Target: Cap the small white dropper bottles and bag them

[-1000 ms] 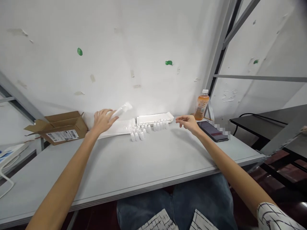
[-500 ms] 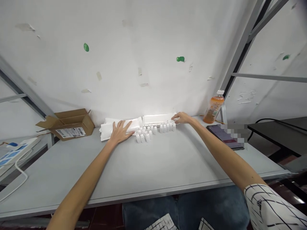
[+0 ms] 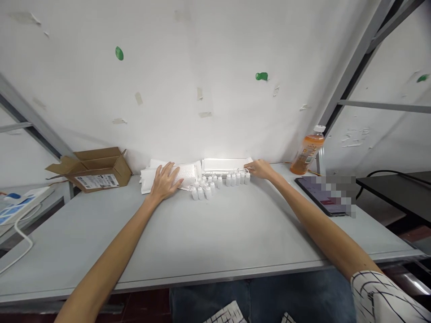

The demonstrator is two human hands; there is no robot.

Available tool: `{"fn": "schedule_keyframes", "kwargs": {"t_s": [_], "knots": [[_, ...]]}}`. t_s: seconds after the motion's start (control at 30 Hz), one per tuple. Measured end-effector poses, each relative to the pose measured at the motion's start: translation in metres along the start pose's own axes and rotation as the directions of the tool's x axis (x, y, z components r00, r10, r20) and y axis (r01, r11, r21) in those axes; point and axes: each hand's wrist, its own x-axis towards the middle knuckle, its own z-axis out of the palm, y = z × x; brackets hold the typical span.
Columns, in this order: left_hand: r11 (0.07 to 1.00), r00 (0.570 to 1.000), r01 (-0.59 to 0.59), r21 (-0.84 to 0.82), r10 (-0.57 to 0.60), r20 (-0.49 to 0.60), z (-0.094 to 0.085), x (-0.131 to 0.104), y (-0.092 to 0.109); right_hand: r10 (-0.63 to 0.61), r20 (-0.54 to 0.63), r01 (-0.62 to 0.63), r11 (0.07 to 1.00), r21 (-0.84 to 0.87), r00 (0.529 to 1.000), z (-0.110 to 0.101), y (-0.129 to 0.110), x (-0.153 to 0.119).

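Where a second ago the left hand [image 3: 165, 181] was lifted off the pale grey surface [image 3: 215, 233] with a white tube-like piece pinched in it, it now lies flat, fingers spread and palm down, on the stack of white bubble-wrap pouches [image 3: 175, 176] at the back of the surface; the tube-like piece is no longer in its grasp, and I cannot tell where among the white wrapping it went. Half a second ago this hand was already pressed down there, so it has hardly shifted since.

The right hand [image 3: 260, 169] has travelled further: from hovering, loosely curled, near the dark phone [image 3: 319, 197], it has gone to the right end of the flat white tray-like pack [image 3: 226, 164] by the wall. Its fingers are drawn together at that corner, touching it, though whether they actually pinch the edge is too small to tell.

Between the two hands stands the cluster of small white capped bottles [image 3: 218, 184], upright, just in front of the pack and beside the pouches, seemingly undisturbed.

Judging from this, both hands have settled on the packaging, and the bottles are not yet being handled.

Off to the left sits an open brown cardboard box [image 3: 92, 172]; to the right, an orange drink bottle [image 3: 307, 152] stands against the wall.
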Motion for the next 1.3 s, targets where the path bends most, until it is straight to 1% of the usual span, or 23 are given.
{"fn": "schedule_keyframes", "kwargs": {"t_s": [0.1,0.27,0.37,0.43,0.5,0.57,0.6,0.67,0.77,0.83,0.9,0.97,1.07,1.13,1.2,1.3], "knots": [[1.000,1.000,0.015,0.006,-0.015,-0.025,-0.002,-0.004,0.001,-0.004,-0.011,0.004,1.000,-0.017,1.000,0.001,-0.003,0.000],[0.999,0.999,0.044,-0.011,-0.044,-0.025,0.001,-0.006,0.001,0.021,-0.061,-0.024,0.999,-0.047,0.998,0.008,-0.007,0.001],[0.999,0.998,0.051,0.002,-0.050,-0.040,0.002,-0.006,0.002,0.037,-0.116,-0.044,0.997,-0.062,0.993,0.011,-0.007,0.001],[0.999,0.997,0.053,0.012,-0.052,-0.055,0.001,-0.005,0.004,0.048,-0.184,-0.063,0.995,-0.076,0.982,0.011,-0.006,0.002],[0.998,0.996,0.054,0.013,-0.053,-0.068,0.000,-0.005,0.006,0.060,-0.292,-0.093,0.991,-0.099,0.954,0.011,-0.005,0.004],[0.998,0.996,0.055,0.009,-0.054,-0.076,-0.002,-0.004,0.007,0.075,-0.408,-0.135,0.983,-0.120,0.910,0.010,-0.005,0.007],[0.998,0.995,0.058,0.008,-0.057,-0.081,-0.003,-0.004,0.008,0.086,-0.454,-0.160,0.979,-0.127,0.887,0.008,-0.004,0.008],[0.997,0.993,0.074,0.008,-0.073,-0.093,-0.006,-0.003,0.008,0.117,-0.506,-0.211,0.968,-0.132,0.855,0.002,-0.003,0.011],[0.995,0.989,0.099,0.003,-0.098,-0.110,-0.010,-0.002,0.008,0.178,-0.547,-0.297,0.945,-0.138,0.818,-0.018,0.004,0.015],[0.994,0.987,0.111,-0.005,-0.110,-0.121,-0.012,-0.002,0.008,0.182,-0.602,-0.324,0.937,-0.135,0.777,-0.037,0.010,0.016],[0.992,0.983,0.125,-0.019,-0.127,-0.131,-0.013,-0.001,0.008,0.130,-0.663,-0.297,0.944,-0.144,0.737,-0.056,0.014,0.012],[0.989,0.980,0.142,-0.042,-0.146,-0.136,-0.014,0.000,0.008,0.068,-0.709,-0.246,0.957,-0.152,0.702,-0.072,0.014,0.002],[0.983,0.974,0.166,-0.083,-0.177,-0.142,-0.015,0.001,0.009,-0.014,-0.751,-0.137,0.981,-0.139,0.660,-0.088,0.003,-0.026],[0.978,0.967,0.182,-0.100,-0.197,-0.161,-0.018,0.002,0.010,-0.083,-0.754,-0.040,0.989,-0.143,0.651,-0.093,-0.011,-0.052],[0.973,0.956,0.197,-0.118,-0.217,-0.198,-0.023,0.004,0.012,-0.158,-0.741,0.064,0.986,-0.154,0.652,-0.092,-0.026,-0.082],[0.963,0.933,0.219,-0.158,-0.254,-0.256,-0.033,0.007,0.018,-0.278,-0.700,0.239,0.958,-0.155,0.658,-0.079,-0.047,-0.127]]}}
